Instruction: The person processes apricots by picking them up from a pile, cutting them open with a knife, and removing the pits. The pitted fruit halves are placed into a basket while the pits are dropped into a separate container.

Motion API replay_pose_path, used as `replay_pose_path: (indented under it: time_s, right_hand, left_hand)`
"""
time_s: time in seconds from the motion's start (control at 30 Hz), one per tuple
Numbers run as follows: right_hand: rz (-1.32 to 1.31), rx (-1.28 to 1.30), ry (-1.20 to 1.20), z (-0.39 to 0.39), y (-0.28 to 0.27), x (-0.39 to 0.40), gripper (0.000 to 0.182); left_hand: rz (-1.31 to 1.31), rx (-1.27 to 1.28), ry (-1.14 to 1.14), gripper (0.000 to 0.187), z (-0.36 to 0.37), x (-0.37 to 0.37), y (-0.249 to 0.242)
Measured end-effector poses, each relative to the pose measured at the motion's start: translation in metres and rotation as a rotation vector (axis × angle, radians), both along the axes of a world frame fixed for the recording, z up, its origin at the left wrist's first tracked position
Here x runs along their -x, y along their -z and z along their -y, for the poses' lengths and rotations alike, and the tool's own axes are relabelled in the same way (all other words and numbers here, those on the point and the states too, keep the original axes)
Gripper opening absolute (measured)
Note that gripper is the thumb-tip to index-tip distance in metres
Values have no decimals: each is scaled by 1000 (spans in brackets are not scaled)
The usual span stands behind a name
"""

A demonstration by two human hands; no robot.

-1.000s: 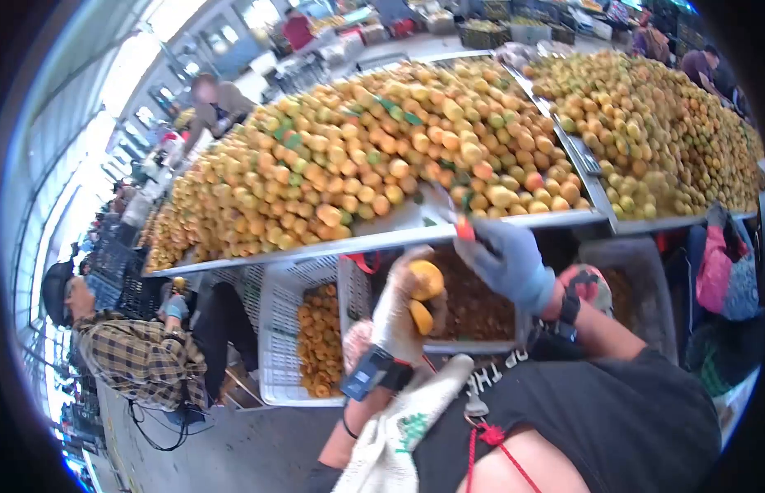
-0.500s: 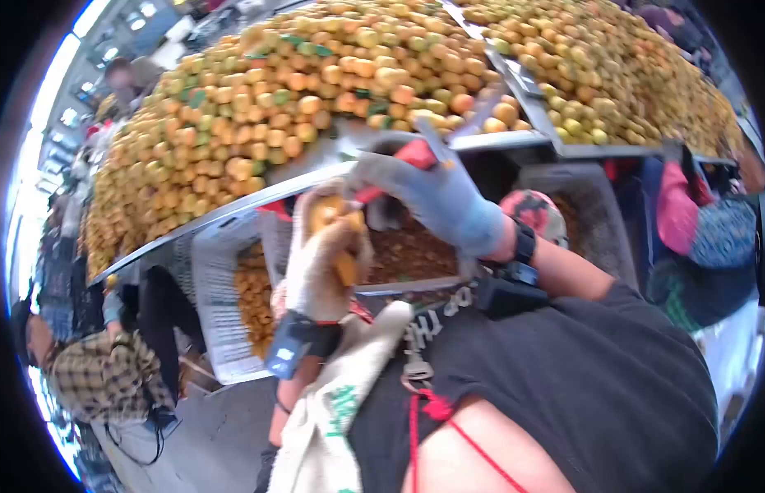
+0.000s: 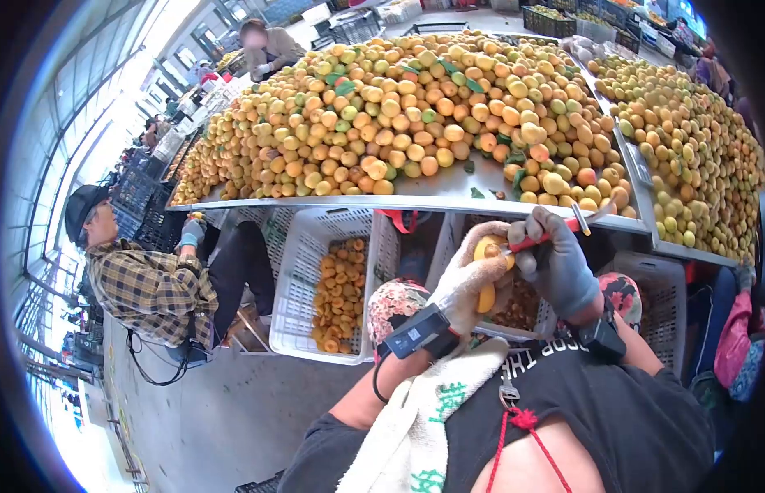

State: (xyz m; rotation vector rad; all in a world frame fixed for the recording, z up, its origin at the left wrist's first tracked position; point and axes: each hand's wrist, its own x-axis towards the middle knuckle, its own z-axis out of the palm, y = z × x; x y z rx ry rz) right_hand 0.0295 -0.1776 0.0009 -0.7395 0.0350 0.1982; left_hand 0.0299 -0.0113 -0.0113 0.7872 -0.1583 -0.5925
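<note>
My left hand (image 3: pixel 464 287), in a pale work glove, is closed around a cut apricot (image 3: pixel 487 249). Another orange apricot piece (image 3: pixel 486 298) shows lower down in the same palm. My right hand (image 3: pixel 563 267), in a grey-blue glove, grips a red-handled tool (image 3: pixel 540 239) with fingers bent around the handle. One end of the tool reaches the fruit in my left hand; thin metal sticks out past the glove at the other end. Both hands are held close together above a crate of small brown pits (image 3: pixel 518 311), partly hidden by them.
A metal-edged table (image 3: pixel 341 201) in front bears a large heap of apricots (image 3: pixel 382 123). A white crate (image 3: pixel 288 308) with apricot halves (image 3: pixel 339 300) stands to my left, beside a seated person in a plaid shirt (image 3: pixel 148 283). Another person in pink (image 3: pixel 734 329) is at right.
The camera view has shifted, so the table and hands appear further right and the picture is sharper. My hands still hold the apricot and the red-handled tool close together.
</note>
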Motion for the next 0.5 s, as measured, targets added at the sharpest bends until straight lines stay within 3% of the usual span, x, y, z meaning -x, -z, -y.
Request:
replay_pose_path:
  time_s: [0.03,0.07,0.1,0.13,0.27,0.33,0.47,0.5]
  right_hand:
    - [14,-24,-31,4,12,-5,31]
    - [14,158,146,-3,23,-7,30]
    - [-96,-163,74,-1,26,-11,31]
    - [-177,-180,-47,11,33,-10,31]
    - [-371,-247,82,9,45,-12,24]
    - [-419,-189,121,8,41,-10,23]
    - [-355,-74,202,16,51,-14,23]
    - [-300,118,189,19,54,-16,25]
  left_hand:
    - [64,-84,-43,41,0,-3,1]
    - [116,-160,-71,38,3,-6,6]
    - [332,-300,-161,34,9,-11,17]
    - [548,-433,-239,31,13,-17,28]
    - [936,-960,-352,27,24,-25,32]
    - [927,-1174,-257,29,22,-31,31]
    - [1087,-1229,-295,23,15,-53,45]
    - [1080,-1310,-269,19,16,-56,43]
